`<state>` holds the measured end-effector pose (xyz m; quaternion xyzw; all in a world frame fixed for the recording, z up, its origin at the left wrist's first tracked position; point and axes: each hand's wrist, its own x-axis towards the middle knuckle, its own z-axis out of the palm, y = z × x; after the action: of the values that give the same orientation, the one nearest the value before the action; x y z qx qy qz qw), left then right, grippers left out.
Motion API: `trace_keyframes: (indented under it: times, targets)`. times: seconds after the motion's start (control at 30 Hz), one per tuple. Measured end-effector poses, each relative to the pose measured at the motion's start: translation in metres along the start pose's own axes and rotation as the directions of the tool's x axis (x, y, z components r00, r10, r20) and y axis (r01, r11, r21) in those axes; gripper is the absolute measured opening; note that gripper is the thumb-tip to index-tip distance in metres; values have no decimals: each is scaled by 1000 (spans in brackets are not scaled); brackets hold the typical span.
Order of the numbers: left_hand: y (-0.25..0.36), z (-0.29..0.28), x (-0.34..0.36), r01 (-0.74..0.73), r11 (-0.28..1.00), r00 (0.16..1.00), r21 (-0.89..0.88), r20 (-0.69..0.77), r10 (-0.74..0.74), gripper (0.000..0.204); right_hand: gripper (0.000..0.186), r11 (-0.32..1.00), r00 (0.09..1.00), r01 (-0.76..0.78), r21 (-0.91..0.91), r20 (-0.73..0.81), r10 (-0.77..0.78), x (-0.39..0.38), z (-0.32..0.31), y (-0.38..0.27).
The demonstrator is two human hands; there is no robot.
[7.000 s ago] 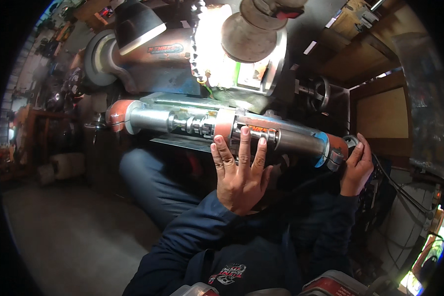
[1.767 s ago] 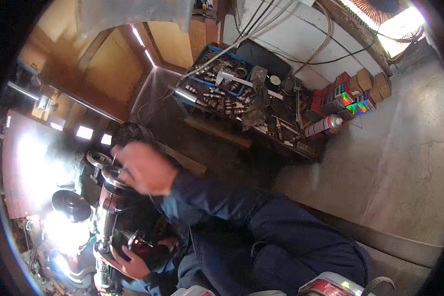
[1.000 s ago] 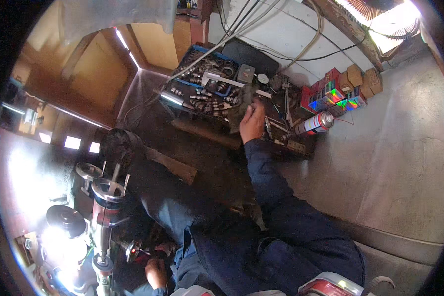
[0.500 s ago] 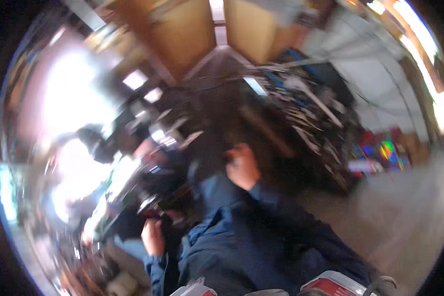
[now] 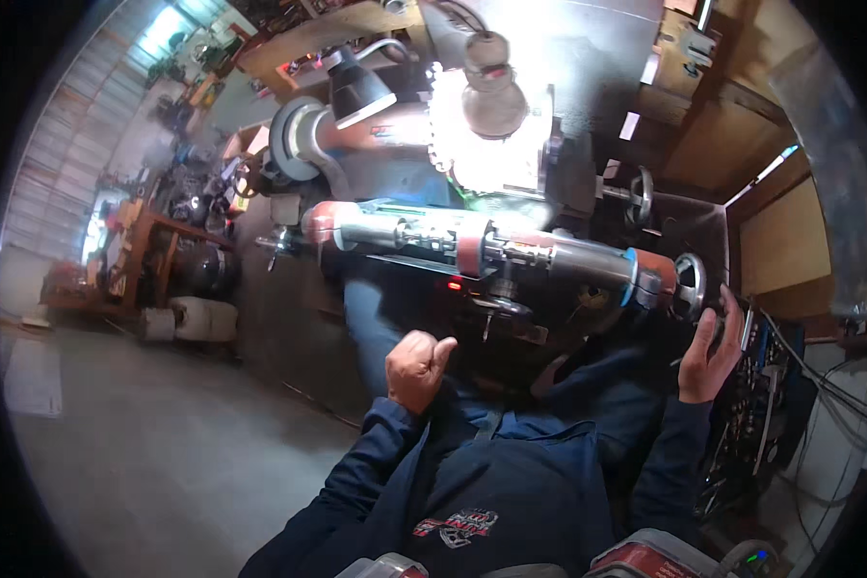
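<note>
My left hand (image 5: 417,372) is curled into a loose fist in front of my body, thumb uppermost, with nothing showing in it. It hangs apart from the machine, nearest to a small handwheel (image 5: 499,307) at the machine's front. On the right, my right hand (image 5: 711,351) is raised with its fingers spread, empty, just beside a chrome handwheel (image 5: 689,287); contact between them cannot be made out. That wheel sits at the right end of a long horizontal machine slide (image 5: 588,265) with silver cylindrical covers and orange castings.
A black lamp (image 5: 356,89) hangs over the machine beside a brightly lit grinding head (image 5: 491,104). Another handwheel (image 5: 641,196) stands farther back. Tools crowd a rack (image 5: 756,414) at right, near cables. A cluttered wooden bench (image 5: 140,265) stands left, above concrete floor (image 5: 164,453).
My view has swung left from the blurred tool rack and wooden panels to face the machine. My right hand has opened and now stands beside the chrome handwheel.
</note>
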<state>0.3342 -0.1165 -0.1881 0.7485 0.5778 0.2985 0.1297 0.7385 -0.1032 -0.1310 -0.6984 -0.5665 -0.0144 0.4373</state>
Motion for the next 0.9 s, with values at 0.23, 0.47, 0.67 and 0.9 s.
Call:
trace_keyframes:
  times: [0.23, 0.47, 0.67, 0.9]
  targets:
    - [-2, -18, 57, -94, 973, 949, 210, -276, 152, 38, 32, 956, 1000, -15, -292, -3, 14, 27, 48, -11]
    - [-16, -15, 88, -89, 969, 986, 232, -118, 119, 63, 31, 922, 980, -107, -372, 119, 162, 47, 47, -12]
    - [-22, -11, 93, -102, 959, 991, 263, -54, 120, 60, 32, 879, 935, -165, -447, 212, 283, 61, 47, -21]
    - [-17, -11, 99, -85, 951, 993, 297, -49, 105, 57, 29, 906, 961, -144, -398, 161, 224, 57, 50, -15]
